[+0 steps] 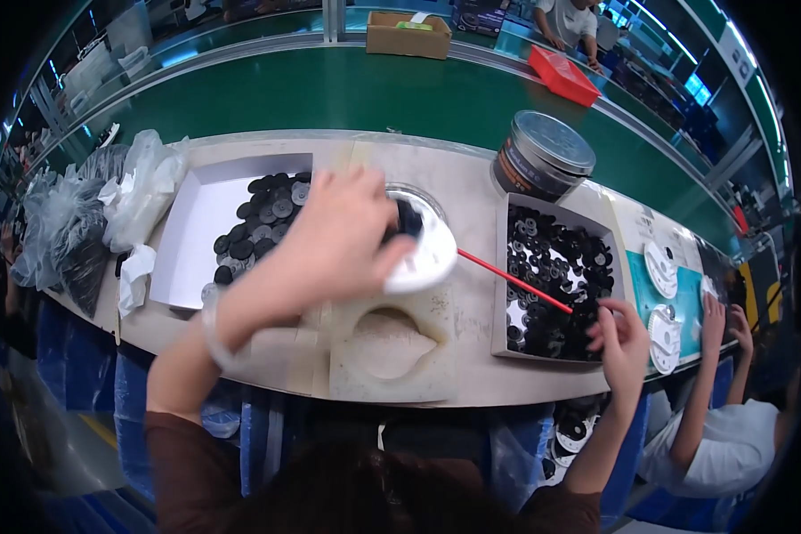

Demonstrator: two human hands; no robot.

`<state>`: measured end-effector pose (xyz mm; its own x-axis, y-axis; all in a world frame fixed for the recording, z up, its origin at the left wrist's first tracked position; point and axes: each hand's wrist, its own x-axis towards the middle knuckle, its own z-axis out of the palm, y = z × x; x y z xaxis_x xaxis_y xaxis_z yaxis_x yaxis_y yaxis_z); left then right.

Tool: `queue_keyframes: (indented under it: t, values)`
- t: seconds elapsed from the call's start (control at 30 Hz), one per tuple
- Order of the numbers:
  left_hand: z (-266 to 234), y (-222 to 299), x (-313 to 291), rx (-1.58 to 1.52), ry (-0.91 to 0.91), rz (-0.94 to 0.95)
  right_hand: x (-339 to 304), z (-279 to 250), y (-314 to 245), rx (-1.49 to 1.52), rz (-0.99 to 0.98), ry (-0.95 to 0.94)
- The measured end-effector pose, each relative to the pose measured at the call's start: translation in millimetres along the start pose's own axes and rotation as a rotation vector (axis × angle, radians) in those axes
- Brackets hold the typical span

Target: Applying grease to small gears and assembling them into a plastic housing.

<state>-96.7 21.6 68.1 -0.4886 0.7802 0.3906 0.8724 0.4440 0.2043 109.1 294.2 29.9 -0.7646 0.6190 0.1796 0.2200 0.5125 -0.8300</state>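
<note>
My left hand point(343, 236), smeared by motion, is closed on a white rounded plastic part point(429, 260), its thumb across the face. Dark material shows by the fingers. Behind the part is the rim of a round metal-edged container point(423, 198), mostly hidden. A thin red stick point(516, 282) runs from behind the white part to the box of small black parts. At that box's right corner, my right hand point(621, 343) has its fingers bent together among small black plastic pieces point(556, 267); what they pinch is hidden.
A pale block with a teardrop recess point(351, 378) lies before me. Left are a white tray point(185, 245) of black discs and plastic bags point(71, 218). A large tin point(547, 156) stands behind the right box. A co-worker's hands point(716, 320) are beside white parts point(663, 338) at right.
</note>
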Motion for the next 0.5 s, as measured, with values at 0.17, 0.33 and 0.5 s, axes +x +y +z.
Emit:
queue_keyframes:
  t: [0.17, 0.33, 0.5]
  values:
    - [55.6, -94.0, 86.9, 0.455, -0.049, -0.164, -39.7, -60.8, 30.7, -0.106, -0.008, 0.254]
    - [96.0, -183.6, 135.7, 0.733, 0.048, -0.149, -90.5, -117.3, 90.8, -0.163, 0.220, 0.397]
    - [109.3, -287.3, 153.8, 0.588, -0.173, -0.257, -127.7, -135.6, 140.1, -0.313, 0.596, 0.517]
